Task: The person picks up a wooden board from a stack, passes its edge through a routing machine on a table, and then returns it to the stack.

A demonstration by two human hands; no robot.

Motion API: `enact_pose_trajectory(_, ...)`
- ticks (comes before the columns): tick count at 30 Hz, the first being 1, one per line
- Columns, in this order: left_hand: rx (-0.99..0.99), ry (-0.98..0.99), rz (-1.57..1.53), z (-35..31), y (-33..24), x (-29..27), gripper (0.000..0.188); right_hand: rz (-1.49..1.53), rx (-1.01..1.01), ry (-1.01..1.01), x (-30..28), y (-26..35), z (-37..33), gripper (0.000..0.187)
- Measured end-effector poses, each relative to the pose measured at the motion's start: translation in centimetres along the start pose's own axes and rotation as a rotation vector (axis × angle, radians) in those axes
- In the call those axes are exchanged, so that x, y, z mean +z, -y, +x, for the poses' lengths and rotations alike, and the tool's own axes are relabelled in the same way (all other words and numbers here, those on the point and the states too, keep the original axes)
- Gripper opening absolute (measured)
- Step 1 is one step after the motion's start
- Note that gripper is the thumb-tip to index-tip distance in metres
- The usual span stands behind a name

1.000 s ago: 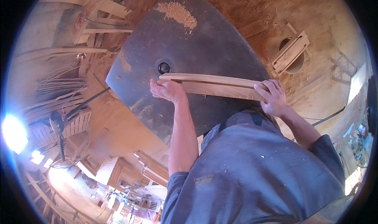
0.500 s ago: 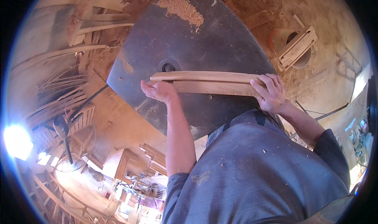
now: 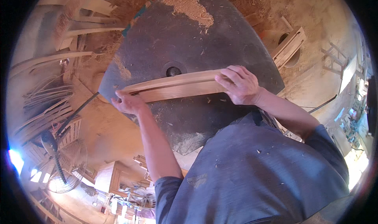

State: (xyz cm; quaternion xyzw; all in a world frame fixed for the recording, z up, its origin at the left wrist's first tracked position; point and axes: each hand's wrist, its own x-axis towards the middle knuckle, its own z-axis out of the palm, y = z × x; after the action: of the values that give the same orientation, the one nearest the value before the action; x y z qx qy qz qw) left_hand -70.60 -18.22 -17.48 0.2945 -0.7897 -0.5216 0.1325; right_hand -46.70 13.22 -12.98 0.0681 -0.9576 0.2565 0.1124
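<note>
A pale wooden piece (image 3: 185,91) with a long groove along it lies across a dark, flat machine table (image 3: 228,42). My left hand (image 3: 130,103) is closed around its left end, thumb side up. Near the other end, my right hand (image 3: 242,86) grips it with the fingers curled over the top. The left end sits closer to me than the right. Just beyond the wood's far edge is a round opening (image 3: 173,70) in the table, with a dark round part inside.
Wood shavings (image 3: 191,9) are heaped at the table's far end. To the right stands a slotted wooden piece (image 3: 289,46) over a round container. Long wooden strips (image 3: 51,62) and a caged fan (image 3: 69,165) are on the left. Sawdust covers the floor.
Both hands have carried the wooden piece leftward, and its left end has swung toward me. The round opening now lies clear of the wood's far edge. The whole view has also shifted slightly.
</note>
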Motion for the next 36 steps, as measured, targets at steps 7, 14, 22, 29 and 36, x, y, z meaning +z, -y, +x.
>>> enact_pose_trajectory(7,-0.039,-0.148,0.005,10.0,3.1,-4.1,0.085,0.027,-0.124,0.012,6.9,3.7,6.9,0.051)
enact_pose_trajectory(14,-0.155,-0.337,-0.017,16.6,7.9,-10.4,0.074,0.142,-0.293,0.130,12.8,6.5,12.5,0.055)
enact_pose_trajectory(22,-0.265,-0.269,-0.070,14.9,11.6,-23.2,0.026,0.315,-0.346,0.287,12.0,9.5,13.1,0.058)
enact_pose_trajectory(29,-0.098,0.080,-0.095,-3.7,-0.4,-12.9,0.085,0.207,0.098,0.293,-0.7,4.1,-1.7,0.063)
enact_pose_trajectory(36,0.270,0.356,0.618,-18.5,-1.6,-4.2,0.062,-0.065,0.295,0.369,-11.4,0.2,-12.2,0.088)
